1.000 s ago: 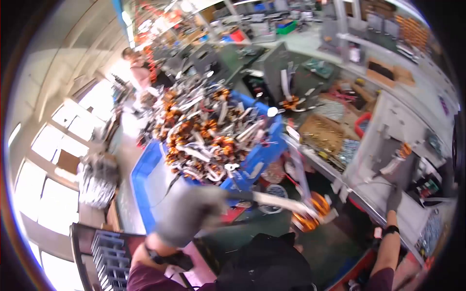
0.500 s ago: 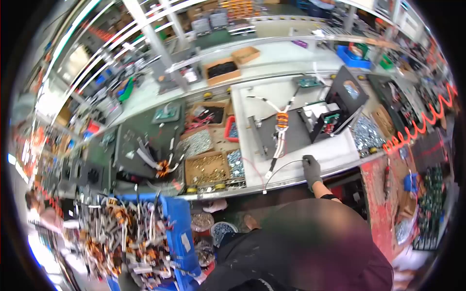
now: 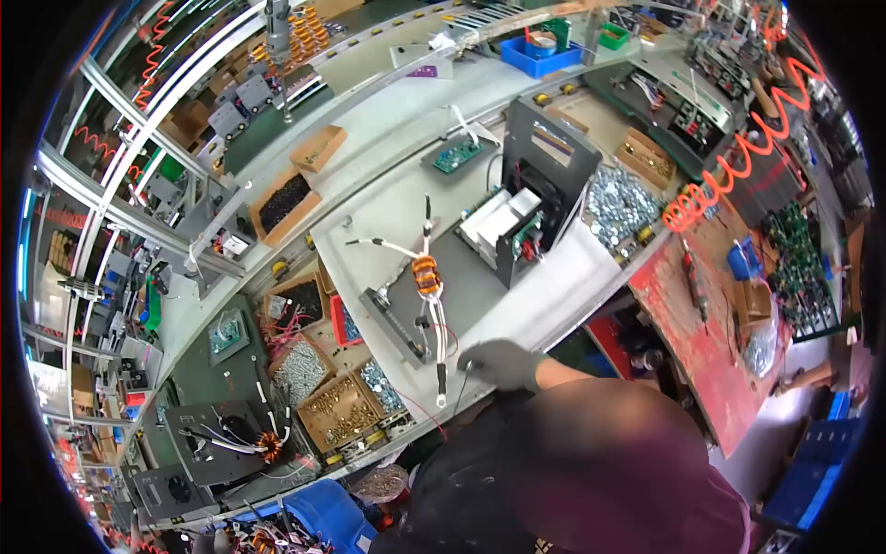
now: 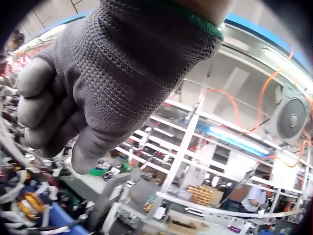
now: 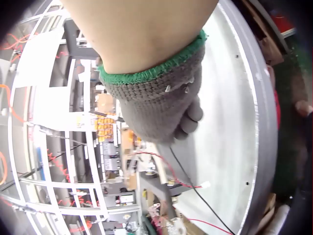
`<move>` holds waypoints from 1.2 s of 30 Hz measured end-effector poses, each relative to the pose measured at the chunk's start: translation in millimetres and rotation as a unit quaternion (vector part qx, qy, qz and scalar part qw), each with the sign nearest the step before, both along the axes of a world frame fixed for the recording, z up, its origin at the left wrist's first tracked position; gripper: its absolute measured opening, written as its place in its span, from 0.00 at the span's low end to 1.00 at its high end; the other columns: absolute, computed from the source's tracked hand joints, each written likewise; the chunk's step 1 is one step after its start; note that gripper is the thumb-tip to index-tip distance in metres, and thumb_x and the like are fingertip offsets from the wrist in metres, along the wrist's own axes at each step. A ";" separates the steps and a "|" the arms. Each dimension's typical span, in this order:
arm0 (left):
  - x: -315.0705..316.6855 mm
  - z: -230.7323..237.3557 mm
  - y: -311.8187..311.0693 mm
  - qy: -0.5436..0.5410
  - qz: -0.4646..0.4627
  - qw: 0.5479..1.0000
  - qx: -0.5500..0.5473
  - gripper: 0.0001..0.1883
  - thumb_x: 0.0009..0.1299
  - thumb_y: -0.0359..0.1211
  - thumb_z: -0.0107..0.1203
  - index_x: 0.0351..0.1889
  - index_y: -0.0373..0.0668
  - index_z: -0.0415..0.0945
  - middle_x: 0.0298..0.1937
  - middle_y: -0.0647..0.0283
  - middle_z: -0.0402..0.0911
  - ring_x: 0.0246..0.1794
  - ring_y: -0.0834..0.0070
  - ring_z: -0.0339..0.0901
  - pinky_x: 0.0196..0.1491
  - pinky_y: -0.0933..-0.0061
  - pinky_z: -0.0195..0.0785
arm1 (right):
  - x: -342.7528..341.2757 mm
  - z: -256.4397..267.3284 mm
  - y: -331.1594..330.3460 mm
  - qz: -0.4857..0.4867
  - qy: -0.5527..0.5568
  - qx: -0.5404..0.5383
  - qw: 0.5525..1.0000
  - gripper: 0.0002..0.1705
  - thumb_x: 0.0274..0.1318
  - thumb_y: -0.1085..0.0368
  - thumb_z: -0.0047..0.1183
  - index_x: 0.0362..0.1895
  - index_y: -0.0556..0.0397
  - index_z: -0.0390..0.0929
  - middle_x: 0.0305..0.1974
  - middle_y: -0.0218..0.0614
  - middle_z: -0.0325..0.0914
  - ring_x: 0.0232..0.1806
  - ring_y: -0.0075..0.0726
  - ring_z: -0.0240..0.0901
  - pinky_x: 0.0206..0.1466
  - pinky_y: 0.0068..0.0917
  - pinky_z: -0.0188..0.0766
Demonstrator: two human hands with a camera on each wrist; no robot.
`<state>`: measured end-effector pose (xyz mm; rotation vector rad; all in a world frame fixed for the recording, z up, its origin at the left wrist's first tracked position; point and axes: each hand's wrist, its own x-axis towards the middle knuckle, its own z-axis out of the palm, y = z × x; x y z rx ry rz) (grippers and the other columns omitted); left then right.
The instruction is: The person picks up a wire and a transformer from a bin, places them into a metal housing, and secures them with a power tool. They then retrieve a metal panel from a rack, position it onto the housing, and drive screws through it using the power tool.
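Observation:
My right hand [image 3: 503, 365], in a grey glove, is over the front edge of the white tray [image 3: 572, 295]. Its curled fingers hold a thin black wire [image 5: 198, 193], which trails from the fist in the right wrist view. Beside it on the tray lies a copper coil [image 3: 425, 275] with white sleeved leads and black ends. My gloved left hand [image 4: 107, 78] hangs over a blue bin [image 4: 63, 220] with coils and cables in it. Its fingers are loosely bent, the thumb stands apart, and nothing shows between them. A loose coil [image 4: 32, 204] lies below that hand.
A dark metal housing [image 3: 554, 175] stands on the tray by a green circuit board [image 3: 457, 155]. Left of it are boxes of brass fasteners [image 3: 340, 414] and silver screws [image 3: 300, 371]. A red coiled hose [image 3: 688, 208] hangs at the right, above a worn red bench [image 3: 701, 360].
The head view has swung right from the bin to the tray. A second ago the left hand held a coil by its lead; no coil shows in it now. The right hand has moved toward the coil.

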<state>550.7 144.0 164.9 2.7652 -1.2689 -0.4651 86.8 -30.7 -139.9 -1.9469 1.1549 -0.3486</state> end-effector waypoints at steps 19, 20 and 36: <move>-197.4 -116.9 -309.2 -0.141 -0.515 0.823 -0.196 0.16 0.58 0.39 0.61 0.43 0.47 0.80 0.40 0.60 0.77 0.41 0.62 0.74 0.46 0.62 0.65 | -13.8 67.4 -122.1 -0.098 -0.122 -0.245 0.957 0.12 0.50 0.67 0.57 0.41 0.47 0.78 0.28 0.37 0.73 0.28 0.44 0.70 0.30 0.36 0.63; -206.9 -121.0 -322.2 -0.208 -0.520 0.794 -0.235 0.17 0.57 0.39 0.62 0.44 0.48 0.79 0.44 0.60 0.75 0.45 0.61 0.72 0.49 0.60 0.64 | -8.0 57.6 -122.6 -0.117 -0.094 -0.212 0.966 0.12 0.50 0.67 0.56 0.42 0.48 0.78 0.28 0.37 0.73 0.29 0.45 0.69 0.30 0.36 0.63; -252.2 -254.3 -405.8 0.210 -0.408 0.885 -0.085 0.19 0.66 0.51 0.50 0.36 0.45 0.79 0.24 0.59 0.76 0.25 0.62 0.75 0.34 0.64 0.69 | -7.6 64.5 -64.6 -0.258 -0.070 -0.188 0.945 0.11 0.50 0.70 0.56 0.41 0.52 0.76 0.28 0.39 0.75 0.26 0.42 0.72 0.31 0.32 0.69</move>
